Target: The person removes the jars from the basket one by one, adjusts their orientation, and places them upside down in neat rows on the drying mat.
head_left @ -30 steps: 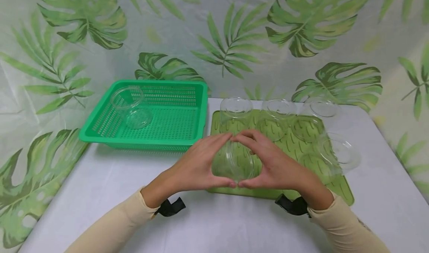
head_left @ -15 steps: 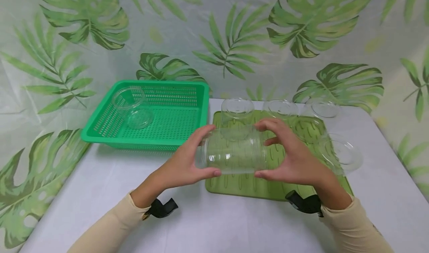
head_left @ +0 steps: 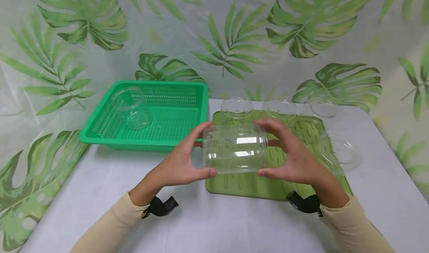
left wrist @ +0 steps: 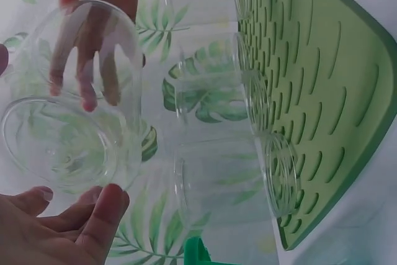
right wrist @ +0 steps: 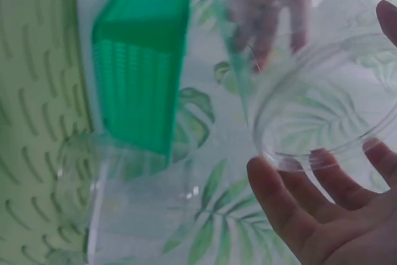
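A clear, see-through jar (head_left: pixel 236 148) lies on its side in the air above the green mat (head_left: pixel 231 187), held between both hands. My left hand (head_left: pixel 182 158) grips its left end, thumb at the near side and fingers at the far side. The right hand (head_left: pixel 295 160) holds the other end the same way. In the left wrist view a smooth round end of the jar (left wrist: pixel 59 144) faces the left fingertips. In the right wrist view the ringed rim (right wrist: pixel 329 153) lies against the right fingertips.
Several similar clear jars (head_left: pixel 237 109) stand on the mat, with their ringed ends down in the left wrist view; one jar (head_left: pixel 340 150) is near the right edge. At left a green basket (head_left: pixel 134 143) holds another clear jar (head_left: pixel 139 119). Leaf-patterned cloth (head_left: pixel 161 29) hangs behind.
A second ago the hands were close together round the jar, fingertips nearly meeting. They have since moved apart and the jar has turned lengthwise between them. In the last half second it has shifted slightly.
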`<state>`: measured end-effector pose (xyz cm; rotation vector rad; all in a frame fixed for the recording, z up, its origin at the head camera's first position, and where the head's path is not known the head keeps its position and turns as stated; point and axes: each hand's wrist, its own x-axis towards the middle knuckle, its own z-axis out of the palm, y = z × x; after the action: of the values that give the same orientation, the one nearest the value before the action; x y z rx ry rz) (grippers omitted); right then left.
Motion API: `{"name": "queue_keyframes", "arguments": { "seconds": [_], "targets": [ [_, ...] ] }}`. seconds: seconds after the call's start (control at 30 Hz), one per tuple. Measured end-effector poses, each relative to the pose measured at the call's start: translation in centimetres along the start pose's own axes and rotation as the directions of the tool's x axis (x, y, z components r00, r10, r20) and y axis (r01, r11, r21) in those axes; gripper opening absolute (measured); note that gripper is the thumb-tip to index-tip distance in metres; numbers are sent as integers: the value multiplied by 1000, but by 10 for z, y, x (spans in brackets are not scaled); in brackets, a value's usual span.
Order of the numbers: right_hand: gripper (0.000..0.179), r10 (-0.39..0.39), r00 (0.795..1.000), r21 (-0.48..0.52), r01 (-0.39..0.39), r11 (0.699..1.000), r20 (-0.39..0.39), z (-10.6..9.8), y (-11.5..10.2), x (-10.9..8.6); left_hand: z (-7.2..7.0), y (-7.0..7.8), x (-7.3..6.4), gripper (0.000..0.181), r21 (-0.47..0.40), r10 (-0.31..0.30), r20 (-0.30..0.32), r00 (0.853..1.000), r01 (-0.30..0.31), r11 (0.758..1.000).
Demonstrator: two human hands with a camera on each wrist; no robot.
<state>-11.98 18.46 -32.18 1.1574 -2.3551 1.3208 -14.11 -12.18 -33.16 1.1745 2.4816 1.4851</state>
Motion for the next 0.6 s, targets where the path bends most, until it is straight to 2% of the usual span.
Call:
{"name": "queue_keyframes", "arguments": {
  "seconds": [0.1, 0.27, 0.4, 0.5, 0.6],
  "targets": [
    [109, 26, 1000, -12, -26, 1000, 13, 1, 2, -4, 0, 2, 2, 101, 31, 20, -10, 1000, -20, 999],
    [109, 16, 1000, -2, -16, 1000, -1, 3, 5, -7, 1, 4, 3, 103, 41, 41, -13, 999, -41, 998],
    [109, -28, 999, 54, 29, 998, -22, 6, 8, -10, 0, 5, 5, 115, 58, 121, 9, 993, -121, 991],
    [112, -10, 1000, 69, 12, 998, -24, 11, 12, -14, -1, 6, 7, 120, 125, 175, 30, 984, -177, 976],
    [115, 60, 998, 50, -60, 997, -6, 20, 17, -20, -3, 10, 9, 116, 201, 222, 22, 975, -222, 954]
  ]
}}
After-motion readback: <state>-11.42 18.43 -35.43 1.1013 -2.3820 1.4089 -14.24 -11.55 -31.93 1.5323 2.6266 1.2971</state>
